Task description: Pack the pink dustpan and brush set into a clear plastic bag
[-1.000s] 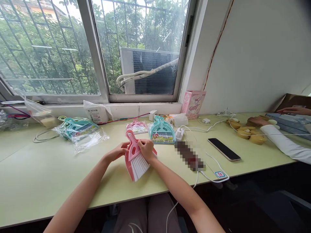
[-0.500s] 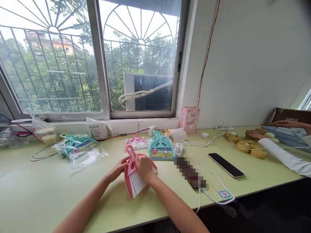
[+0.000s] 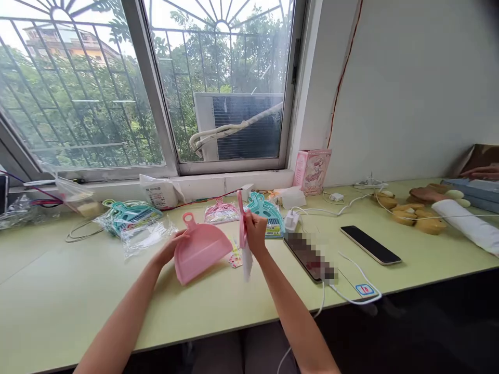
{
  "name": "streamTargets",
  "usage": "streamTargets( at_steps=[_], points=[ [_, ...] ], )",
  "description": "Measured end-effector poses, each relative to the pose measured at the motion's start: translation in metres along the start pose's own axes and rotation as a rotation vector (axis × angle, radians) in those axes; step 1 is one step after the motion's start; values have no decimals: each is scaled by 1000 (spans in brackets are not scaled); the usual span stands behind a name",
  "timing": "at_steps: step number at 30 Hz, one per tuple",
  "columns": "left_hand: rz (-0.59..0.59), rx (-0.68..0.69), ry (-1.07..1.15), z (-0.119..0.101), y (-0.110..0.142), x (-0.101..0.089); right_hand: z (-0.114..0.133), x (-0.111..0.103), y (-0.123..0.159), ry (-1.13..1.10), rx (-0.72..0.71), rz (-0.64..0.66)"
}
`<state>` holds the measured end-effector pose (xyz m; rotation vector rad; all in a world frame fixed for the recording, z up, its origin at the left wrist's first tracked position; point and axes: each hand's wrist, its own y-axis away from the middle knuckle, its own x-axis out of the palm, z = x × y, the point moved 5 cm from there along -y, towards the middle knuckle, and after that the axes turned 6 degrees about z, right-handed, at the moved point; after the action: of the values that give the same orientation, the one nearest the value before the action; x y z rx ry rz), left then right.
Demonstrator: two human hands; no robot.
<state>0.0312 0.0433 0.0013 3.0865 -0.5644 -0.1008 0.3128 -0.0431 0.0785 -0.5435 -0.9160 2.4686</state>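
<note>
A pink dustpan (image 3: 200, 252) is tilted up above the table, its hollow side facing me. My left hand (image 3: 171, 248) is closed on its left edge, just below the handle loop. In my right hand (image 3: 255, 232) is a small pink brush (image 3: 241, 221) with white bristles, held upright and seen edge-on. The two pieces are apart. A colourful printed card (image 3: 235, 254) lies on the table between them, partly hidden. Behind stand wrapped sets, one pink (image 3: 221, 211) and one teal (image 3: 267, 210), the teal one partly covered by my right hand.
More teal sets (image 3: 130, 217) and clear plastic wrap (image 3: 146, 238) lie at left. To the right are two phones, one black (image 3: 370, 244), one blurred (image 3: 306, 257) with a white cable, and a charger (image 3: 291, 221). Another person's sleeve (image 3: 463, 221) reaches in near brown pieces (image 3: 429, 224).
The brush and dustpan, together before, are now separated. My right hand has lifted the brush away to the right; the dustpan has turned its hollow side to me. The printed card has come into sight.
</note>
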Motion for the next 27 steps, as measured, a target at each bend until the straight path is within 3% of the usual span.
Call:
streamTargets(
  at_steps=[2, 4, 8, 11, 18, 24, 27],
  points=[
    [-96, -61, 22, 2, 2, -17, -6, -8, -7, 200, -2, 20],
    [-126, -117, -3, 3, 5, -27, -17, -1, -10, 418, 20, 165],
    [25, -140, -310, 4, 6, -32, -41, 28, -3, 743, 119, 454],
    [38, -88, -509, 5, 1, -33, -55, 41, 2, 812, 163, 542],
    [-125, 108, -825, 7, -15, -26, -81, 28, 1, 809, 331, 528],
    [-171, 141, -763, 12, -19, -41, -74, 8, -7, 731, 277, 444],
    [-170, 151, -741, 17, -19, -43, -78, 0, -10, 691, 247, 483]
  ],
)
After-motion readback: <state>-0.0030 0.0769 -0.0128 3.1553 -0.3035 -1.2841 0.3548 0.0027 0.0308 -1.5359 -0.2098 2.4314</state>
